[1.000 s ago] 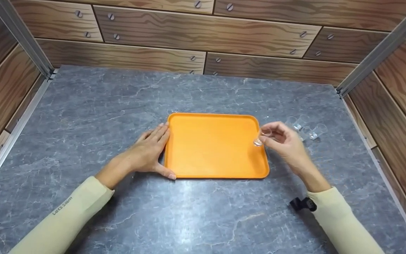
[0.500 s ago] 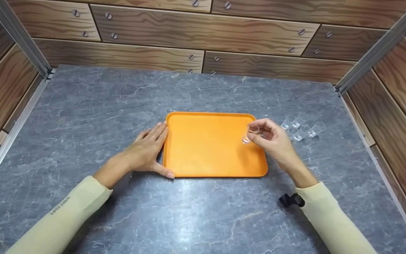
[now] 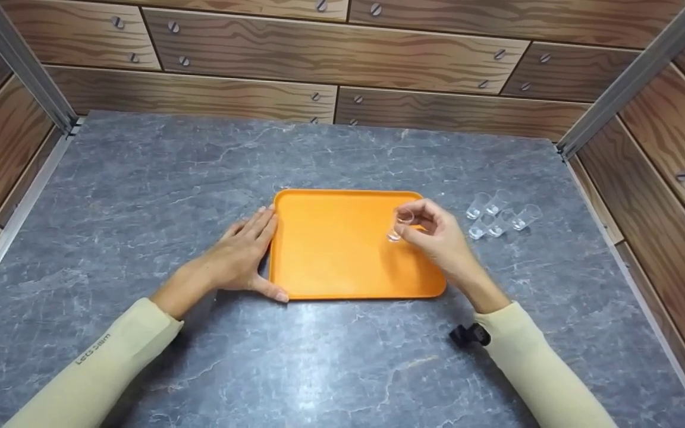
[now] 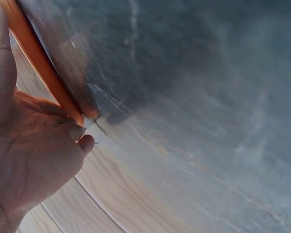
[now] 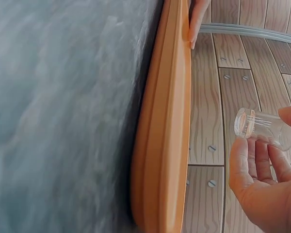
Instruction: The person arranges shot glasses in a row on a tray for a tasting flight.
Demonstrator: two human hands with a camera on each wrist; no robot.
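An orange tray (image 3: 330,249) lies flat on the table. Along its left rim rests my left hand (image 3: 238,255), fingers extended and thumb at the near left corner; the left wrist view shows this hand (image 4: 36,145) against the rim. My right hand (image 3: 440,241) pinches a small clear shot glass (image 3: 395,235) between thumb and fingers, over the right half of the tray. Seen in the right wrist view, the glass (image 5: 264,128) is held above the tray's rim, with its thick base away from the palm.
Several more clear shot glasses (image 3: 500,221) stand grouped on the grey marbled table (image 3: 319,362), right of the tray. Wood-patterned walls (image 3: 247,53) with metal corner posts (image 3: 628,77) enclose the back and sides. A black wrist camera (image 3: 469,335) sits by the right sleeve.
My right hand has carried the shot glass leftward, from the tray's right rim to farther in over the tray. The left hand stays at the left rim.
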